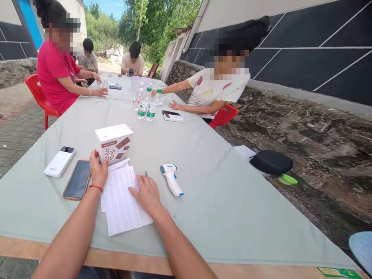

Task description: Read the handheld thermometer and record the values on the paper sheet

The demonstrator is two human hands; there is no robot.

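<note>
A white carton with brown chocolate-bar pictures (114,143) stands upright on the table. My left hand (99,170), with a red string round the wrist, grips its near left corner between thumb and fingers. Sheets of paper covered in small rows of writing (124,201) lie in front of the box. On their right edge my right hand (147,193) rests flat, fingers stretched out. The dark tip of what looks like a pen (146,174) shows just past those fingers; the rest is hidden. Right of this hand lies a white and blue infrared thermometer (171,180).
A smartphone (77,180) and a white power bank (60,161) lie on the left. Water bottles (151,106) stand farther up the grey-green tablecloth (221,209), near another phone (172,116). People sit along both sides and at the far end.
</note>
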